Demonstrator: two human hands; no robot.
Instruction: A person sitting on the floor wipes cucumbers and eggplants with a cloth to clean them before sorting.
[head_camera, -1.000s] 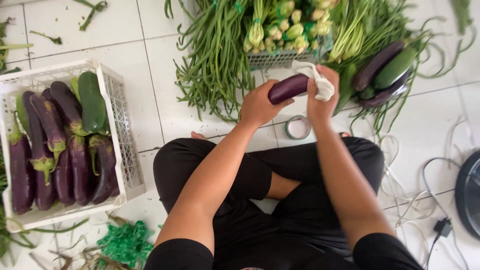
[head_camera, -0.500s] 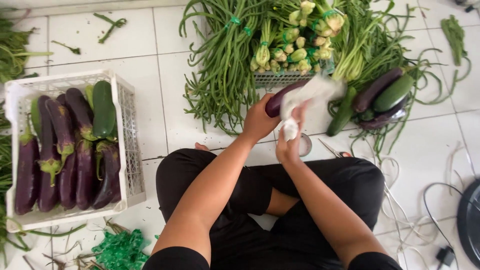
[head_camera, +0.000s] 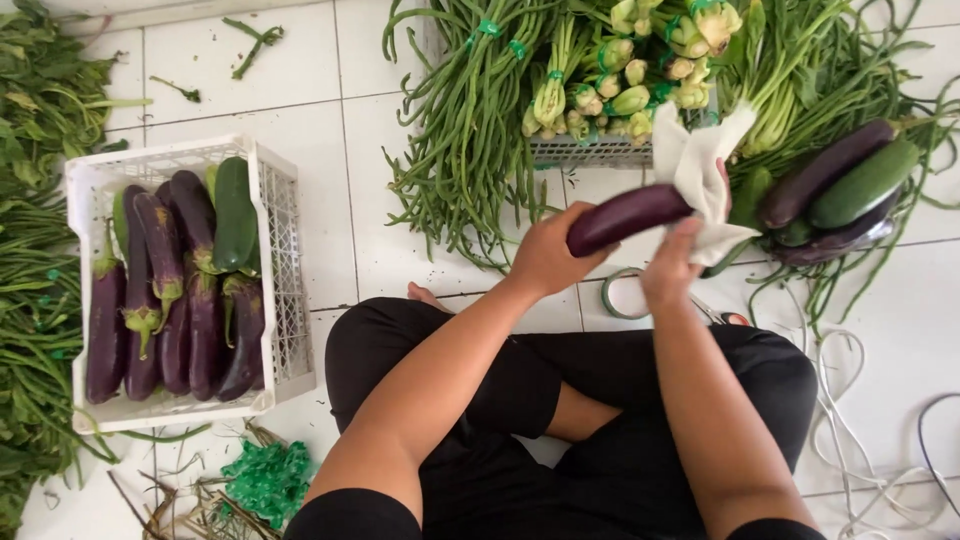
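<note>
Between both hands' fingers (head_camera: 575, 215): eggplant (head_camera: 628, 216).

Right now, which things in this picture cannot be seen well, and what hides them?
- Eggplant, head view: its far end is wrapped in the white cloth.
- Right hand: fingertips hidden in the cloth.
- Tape roll: partly behind the right hand.
- Grey crate: covered by long beans and greens.
- Cables: cut off by the right edge.

Held eggplant (head_camera: 625, 217): smooth, glossy purple skin. Cloth (head_camera: 700, 175): soft white fabric, matt and creased. Crate (head_camera: 285, 260): white perforated plastic; floor (head_camera: 300, 90): glazed white tile, slightly glossy.
</note>
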